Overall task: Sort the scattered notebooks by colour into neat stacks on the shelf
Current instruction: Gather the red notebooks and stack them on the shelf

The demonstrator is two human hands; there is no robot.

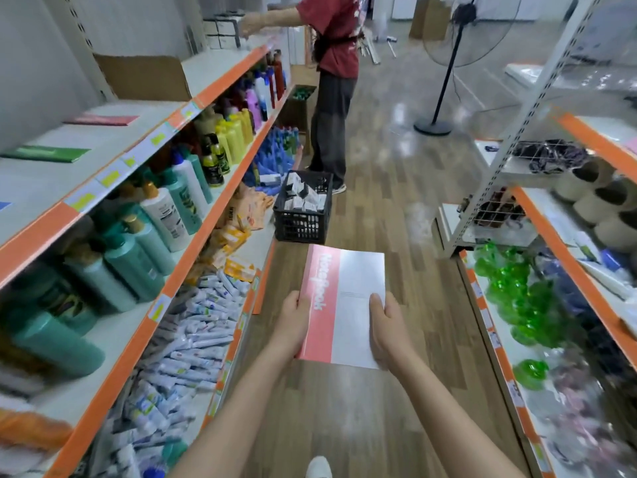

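I hold a pink-and-white notebook (344, 301) flat over the aisle floor with both hands. My left hand (293, 322) grips its pink spine edge and my right hand (387, 326) grips its white right edge. On the white top shelf (41, 188) at the left lie a pink notebook (101, 119) further back and a green notebook (46, 153) nearer to me, each flat and apart from the other. A blue corner (4, 205) shows at the frame's left edge on the same shelf.
A person in a red shirt (331, 81) stands ahead by the left shelving. A black crate (304, 211) of small boxes sits on the floor in the aisle. Bottles and tubes fill the lower left shelves. A standing fan (448, 63) and another shelf rack (568, 270) are at the right.
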